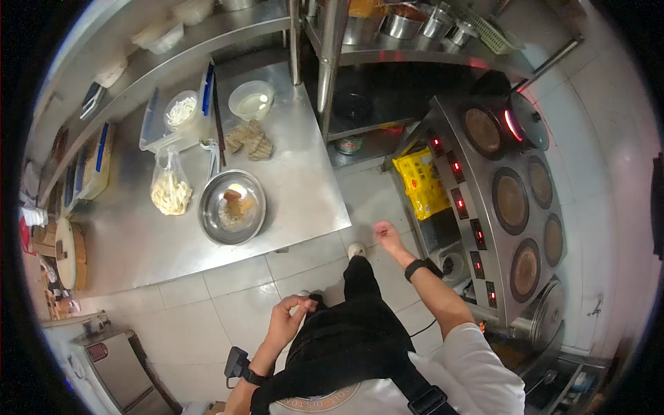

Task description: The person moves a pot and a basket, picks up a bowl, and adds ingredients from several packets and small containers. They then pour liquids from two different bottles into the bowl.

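My left hand (287, 321) hangs in front of my dark apron (346, 346), its fingers curled in, with nothing visible in them. Out over the floor, between the steel table (297, 200) and the burner unit (477, 207), is my right hand (389, 236); its fingers are blurred and I see nothing held. Neither hand touches the table. On it stands a steel bowl (232, 207) with brown and pale powdery ingredients. Beside the bowl are a knotted plastic bag (171, 187) of pale food and a crumpled brown cloth-like piece (250, 140).
A clear tub (176, 117) and a plastic bowl (251, 101) of liquid sit farther back. Above runs a steel shelf (408, 57) with pots. Round hot plates (510, 200) with lit red displays line the right. A yellow package (420, 183) lies beneath. Tiled floor (242, 297) surrounds me.
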`<state>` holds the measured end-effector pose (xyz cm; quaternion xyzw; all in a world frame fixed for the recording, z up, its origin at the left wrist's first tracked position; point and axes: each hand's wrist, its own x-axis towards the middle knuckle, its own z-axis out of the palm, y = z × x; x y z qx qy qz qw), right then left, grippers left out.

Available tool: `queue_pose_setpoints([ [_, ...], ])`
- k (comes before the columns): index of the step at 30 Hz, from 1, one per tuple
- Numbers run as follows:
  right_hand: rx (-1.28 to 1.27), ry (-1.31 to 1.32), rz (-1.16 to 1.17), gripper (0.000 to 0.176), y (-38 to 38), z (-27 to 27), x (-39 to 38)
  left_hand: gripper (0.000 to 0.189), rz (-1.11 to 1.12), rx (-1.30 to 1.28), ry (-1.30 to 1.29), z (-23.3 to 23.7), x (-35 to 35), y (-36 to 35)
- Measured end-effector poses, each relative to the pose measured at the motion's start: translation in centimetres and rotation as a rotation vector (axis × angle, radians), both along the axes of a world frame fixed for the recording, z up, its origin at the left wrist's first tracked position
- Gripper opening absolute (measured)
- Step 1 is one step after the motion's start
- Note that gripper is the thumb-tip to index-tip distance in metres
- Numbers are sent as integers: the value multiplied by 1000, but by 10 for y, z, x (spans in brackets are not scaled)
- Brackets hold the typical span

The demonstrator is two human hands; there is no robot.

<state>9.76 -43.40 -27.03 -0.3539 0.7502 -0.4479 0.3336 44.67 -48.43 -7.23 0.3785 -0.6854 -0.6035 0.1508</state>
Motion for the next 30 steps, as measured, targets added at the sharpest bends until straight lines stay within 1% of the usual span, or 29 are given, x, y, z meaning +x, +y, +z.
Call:
queue_pose_setpoints([
  [1, 116, -118, -18, 19, -1, -4, -21, 31, -102, 45, -35, -8, -9, -7],
  [2, 232, -236, -32, 21, -9, -12, -39, 31, -94, 56, -49, -14, -22, -11],
  [3, 245, -252, -20, 21, -22, -22, -54, 24, 8, 27, -73, -10, -42, -16],
  [4, 223, -96, 11, 22, -37, -34, -70, 18, 115, -3, -99, -12, -60, -21],
  [5, 195, 59, 48, 23, -58, -47, -88, 18, 134, 5, -118, -21, -74, -28],
  [7, 155, 206, 59, 26, -112, -94, -119, 18, 253, -34, -233, -44, -99, -40],
  [8, 148, 325, 128, 32, -138, -117, -136, 22, 326, -17, -238, -59, -112, -46],
  [9, 144, 442, 192, 38, -164, -134, -151, 22, 333, 0, -269, -71, -124, -55],
  [11, 286, 485, 280, 51, -219, -128, -170, 30, 322, -295, -366, -93, -145, -73],
  [12, 297, 535, 249, 53, -244, -133, -179, 38, 281, -374, -419, -102, -156, -82],
  [13, 306, 593, 215, 55, -269, -142, -190, 38, 282, -352, -434, -105, -165, -88],
  [15, 200, 824, 88, 53, -305, -169, -207, 38, 156, -292, -625, -103, -173, -95],
  [16, 216, 908, 101, 49, -320, -187, -217, 39, 113, -280, -622, -105, -169, -97],
  [17, 236, 988, 124, 45, -328, -204, -222, 39, 178, -215, -626, -111, -164, -92],
  [19, 510, 848, 400, 29, -352, -194, -227, 38, 152, -149, -755, -105, -171, -99],
  [20, 520, 840, 423, 29, -355, -213, -227, 38, 158, -126, -766, -108, -173, -96],
  [22, 336, 1006, 301, 20, -361, -237, -228, 29, 261, -162, -813, -111, -176, -96],
  [23, 331, 1007, 306, 20, -366, -243, -232, 29, 269, -161, -814, -112, -178, -99],
  [25, 475, 822, 372, 22, -374, -239, -238, 27, 256, -200, -799, -111, -178, -99],
  [26, 507, 758, 407, 24, -371, -233, -240, 27, 273, -195, -808, -112, -178, -98],
  [27, 376, 730, 352, 25, -359, -234, -235, 26, 255, -220, -753, -113, -178, -97],
  [28, 127, 579, 280, 25, -343, -240, -234, 26, 244, -261, -701, -112, -175, -101],
  [29, 52, 545, 298, 31, -334, -216, -219, 25, 249, -174, -735, -106, -177, -104],
  [30, -99, 655, 303, 35, -316, -234, -218, 27, 268, -189, -674, -108, -173, -102],
])
